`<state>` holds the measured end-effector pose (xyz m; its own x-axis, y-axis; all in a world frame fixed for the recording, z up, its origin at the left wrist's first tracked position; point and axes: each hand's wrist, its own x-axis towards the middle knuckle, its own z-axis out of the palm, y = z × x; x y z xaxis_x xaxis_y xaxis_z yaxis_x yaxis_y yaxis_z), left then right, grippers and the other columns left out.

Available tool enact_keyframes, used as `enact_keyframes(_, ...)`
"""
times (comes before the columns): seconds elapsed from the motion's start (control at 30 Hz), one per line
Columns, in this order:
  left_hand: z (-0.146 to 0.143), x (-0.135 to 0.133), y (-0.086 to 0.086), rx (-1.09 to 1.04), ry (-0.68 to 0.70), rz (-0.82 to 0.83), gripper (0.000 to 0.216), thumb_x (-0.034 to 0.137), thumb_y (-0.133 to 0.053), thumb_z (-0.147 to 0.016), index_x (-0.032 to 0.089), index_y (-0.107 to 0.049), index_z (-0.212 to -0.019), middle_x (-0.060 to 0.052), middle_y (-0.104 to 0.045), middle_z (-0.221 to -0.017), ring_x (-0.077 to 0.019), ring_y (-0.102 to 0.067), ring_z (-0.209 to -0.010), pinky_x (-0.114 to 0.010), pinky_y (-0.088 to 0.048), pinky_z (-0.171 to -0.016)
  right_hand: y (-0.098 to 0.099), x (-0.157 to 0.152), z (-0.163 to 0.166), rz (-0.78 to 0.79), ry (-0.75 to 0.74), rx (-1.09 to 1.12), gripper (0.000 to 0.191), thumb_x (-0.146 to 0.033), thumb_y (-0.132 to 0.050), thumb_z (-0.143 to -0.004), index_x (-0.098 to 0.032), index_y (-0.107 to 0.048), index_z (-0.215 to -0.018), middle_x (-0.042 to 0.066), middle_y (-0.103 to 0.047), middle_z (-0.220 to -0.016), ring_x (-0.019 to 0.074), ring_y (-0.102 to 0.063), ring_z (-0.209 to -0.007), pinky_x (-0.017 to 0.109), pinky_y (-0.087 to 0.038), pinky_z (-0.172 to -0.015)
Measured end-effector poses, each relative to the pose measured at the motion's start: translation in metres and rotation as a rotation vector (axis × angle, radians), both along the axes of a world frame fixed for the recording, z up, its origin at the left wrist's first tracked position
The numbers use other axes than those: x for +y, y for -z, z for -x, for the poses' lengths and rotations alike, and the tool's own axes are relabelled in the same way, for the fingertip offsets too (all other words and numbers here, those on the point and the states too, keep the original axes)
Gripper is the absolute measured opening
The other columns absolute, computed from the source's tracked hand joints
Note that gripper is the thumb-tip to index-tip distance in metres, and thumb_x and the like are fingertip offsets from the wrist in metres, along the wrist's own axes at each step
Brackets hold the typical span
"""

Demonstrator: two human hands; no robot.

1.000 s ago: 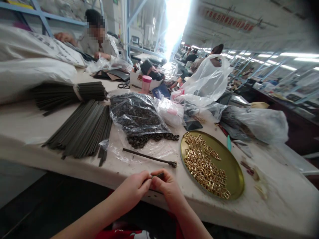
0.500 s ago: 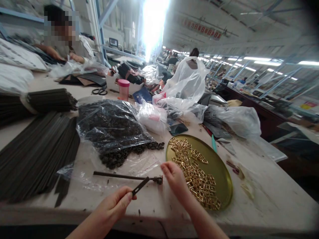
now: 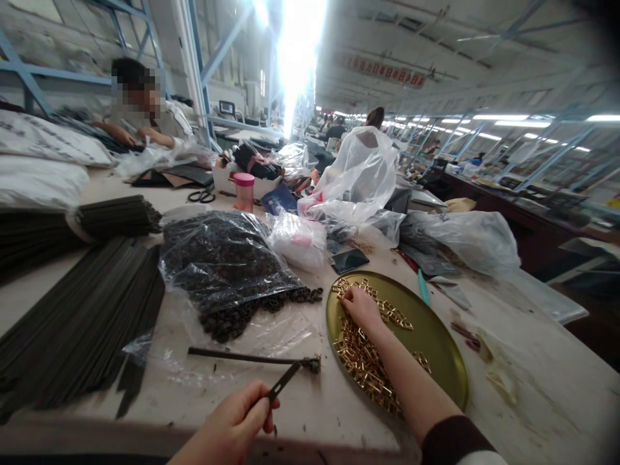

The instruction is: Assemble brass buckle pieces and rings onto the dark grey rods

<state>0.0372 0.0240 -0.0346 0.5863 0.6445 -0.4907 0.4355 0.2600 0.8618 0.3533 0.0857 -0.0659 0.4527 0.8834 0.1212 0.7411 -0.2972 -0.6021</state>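
Note:
My left hand [image 3: 245, 416], low in the middle of the head view, pinches a short dark strap [image 3: 285, 380] with a slot in it, its free end pointing up and right. Just beyond it lies a longer thin dark strap [image 3: 242, 355] with a small clump of parts at its right end. My right hand [image 3: 363, 311] reaches over the round gold tray [image 3: 450, 374], fingertips pinched together among small gold buckles [image 3: 363, 361]. Whatever is between those fingertips is hidden.
Dark strips [image 3: 92, 316] fan out at left beside a tied bundle [image 3: 119, 216]. A clear bag [image 3: 227, 252] spills small black loops. Behind are a phone [image 3: 349, 260], a pink-lidded jar [image 3: 243, 192] and scissors [image 3: 201, 195]. A person [image 3: 140, 123] sits at the far left.
My right hand has moved from beside the tray up and right onto the buckles. My left hand keeps hold of the slotted strap. The whole view has shifted slightly.

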Motion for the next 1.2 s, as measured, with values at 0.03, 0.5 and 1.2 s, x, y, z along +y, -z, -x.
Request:
enact_keyframes(0.03,0.001,-0.001,-0.004,0.002,-0.002,-0.012,0.027,0.042,-0.04,-0.075,0.017,-0.052,-0.078,0.003,-0.051,-0.064,-0.0072,-0.03,-0.038,-0.02,-0.021,-0.037,-0.005,-0.004,0.005,-0.024,-0.019,0.031,0.01,-0.017,-0.057,-0.065,-0.019,-0.051,-0.058,-0.001,-0.052,-0.061,0.0151,-0.047,-0.062,0.026,-0.032,-0.058)
enact_keyframes(0.5,0.027,-0.025,-0.038,-0.151,-0.131,-0.386,0.023,0.036,-0.046,-0.08,0.015,-0.056,-0.083,0.001,-0.056,-0.07,-0.0127,-0.049,-0.065,-0.022,-0.037,-0.061,-0.048,-0.118,0.209,-0.181,-0.213,1.23,0.028,-0.034,-0.067,-0.068,-0.019,-0.062,-0.091,-0.002,-0.058,-0.068,0.0074,-0.04,-0.052,0.021,-0.033,-0.05)
enact_keyframes(1.2,0.045,-0.024,-0.032,-0.06,-0.055,-0.466,0.026,0.034,-0.041,-0.083,0.015,-0.055,-0.073,0.001,-0.054,-0.067,-0.0128,-0.049,-0.064,-0.022,-0.036,-0.06,-0.044,-0.128,0.224,-0.142,-0.31,1.007,0.026,-0.028,-0.06,-0.073,-0.017,-0.063,-0.096,-0.002,-0.059,-0.066,0.0098,-0.05,-0.057,0.024,-0.043,-0.057)
